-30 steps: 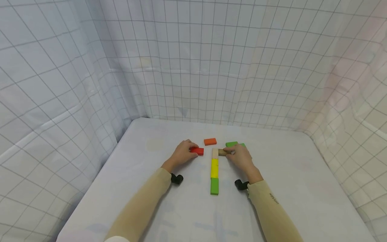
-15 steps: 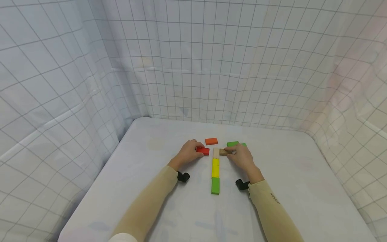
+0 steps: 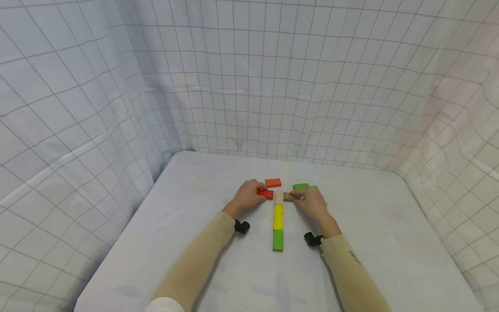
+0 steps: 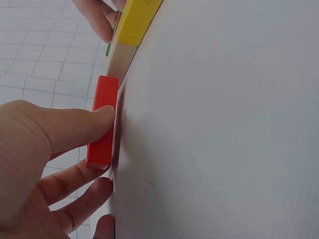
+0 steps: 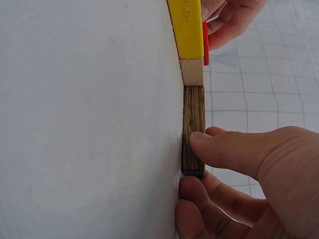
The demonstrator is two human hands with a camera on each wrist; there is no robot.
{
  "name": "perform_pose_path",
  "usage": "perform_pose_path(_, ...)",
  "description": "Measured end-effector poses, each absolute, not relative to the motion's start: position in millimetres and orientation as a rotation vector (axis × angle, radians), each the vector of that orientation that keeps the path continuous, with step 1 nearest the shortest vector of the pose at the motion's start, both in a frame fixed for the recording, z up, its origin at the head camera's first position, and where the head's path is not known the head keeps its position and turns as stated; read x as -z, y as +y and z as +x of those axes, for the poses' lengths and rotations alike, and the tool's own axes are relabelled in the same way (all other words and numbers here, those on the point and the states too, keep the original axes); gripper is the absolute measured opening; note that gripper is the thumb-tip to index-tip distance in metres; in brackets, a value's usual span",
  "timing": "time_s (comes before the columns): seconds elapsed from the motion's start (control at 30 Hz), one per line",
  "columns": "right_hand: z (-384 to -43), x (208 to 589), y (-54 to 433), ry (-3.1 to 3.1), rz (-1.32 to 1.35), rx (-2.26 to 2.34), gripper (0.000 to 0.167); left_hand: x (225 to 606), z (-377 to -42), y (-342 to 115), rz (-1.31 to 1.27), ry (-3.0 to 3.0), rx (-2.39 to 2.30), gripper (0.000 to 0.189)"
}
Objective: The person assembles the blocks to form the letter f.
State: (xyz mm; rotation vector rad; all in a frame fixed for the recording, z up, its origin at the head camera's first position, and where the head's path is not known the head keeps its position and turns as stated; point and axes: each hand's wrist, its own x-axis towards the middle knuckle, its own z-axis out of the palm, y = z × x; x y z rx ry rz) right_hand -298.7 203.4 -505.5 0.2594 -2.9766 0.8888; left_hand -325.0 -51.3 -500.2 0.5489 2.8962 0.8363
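Between thumb and fingers my left hand [image 3: 249,194] pinches a red block [image 4: 103,122], low over the table. A narrow gap parts it from the pale wooden block [image 3: 279,198] in the head view. On the other side, my right hand [image 3: 313,203] pinches a dark brown wood-grain block [image 5: 194,129], whose end meets the pale block's side. Toward me from the pale block run a yellow block [image 3: 278,217] and a green block [image 3: 278,240], end to end in a straight line.
An orange block [image 3: 273,183] lies just beyond the red one. Green blocks [image 3: 300,186] lie behind my right hand, partly hidden by it. A white gridded curtain [image 3: 249,86] closes off the back and sides of the white table [image 3: 187,195].
My left hand has slid the red block to the right, closer to the pale block. The right hand stays on the brown block, nearly still.
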Motion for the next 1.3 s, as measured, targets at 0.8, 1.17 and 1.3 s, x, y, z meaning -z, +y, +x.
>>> perform_pose_path(0.8, -300.8, 506.0, 199.7, -2.977, 0.272, -0.883, 0.031, 504.9, -326.4, -49.1, 0.555, 2.940, -0.800, 0.028)
perform_pose_path(1.17, -300.7, 503.4, 201.3, -2.963, 0.312, -0.865, 0.030, 504.4, -328.2, -49.7, 0.570, 2.925, -0.823, 0.028)
perform_pose_path(1.3, -299.9, 505.3, 203.3, -2.966, 0.313, -0.886, 0.029, 503.4, -324.6, -48.9, 0.572, 2.907, -0.837, 0.029)
